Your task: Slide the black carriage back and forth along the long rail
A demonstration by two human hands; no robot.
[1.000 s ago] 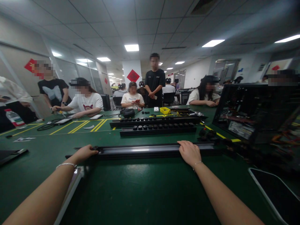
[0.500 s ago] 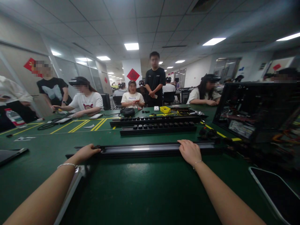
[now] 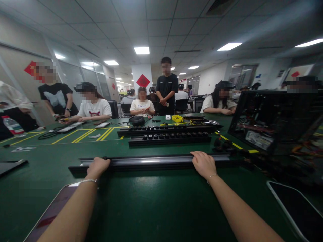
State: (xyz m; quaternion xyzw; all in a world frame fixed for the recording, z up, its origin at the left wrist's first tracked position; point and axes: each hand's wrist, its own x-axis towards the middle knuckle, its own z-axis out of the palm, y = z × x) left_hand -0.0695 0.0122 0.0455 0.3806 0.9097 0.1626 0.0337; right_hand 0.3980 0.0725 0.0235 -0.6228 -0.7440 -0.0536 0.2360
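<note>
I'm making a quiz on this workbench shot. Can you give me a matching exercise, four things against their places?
Things:
1. long rail
2. yellow box
3. water bottle
4. open computer case

Places:
A. far left edge of the table
B. under both hands
C. right side of the table
D. far end, in front of the standing person

Pairs: 1-B, 2-D, 3-A, 4-C

No legible text or labels anywhere.

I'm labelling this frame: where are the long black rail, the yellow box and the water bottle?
long black rail (image 3: 151, 162), head view, middle of its shiny top.
yellow box (image 3: 177, 118), head view, its front wall.
water bottle (image 3: 12, 127), head view, its label.
</note>
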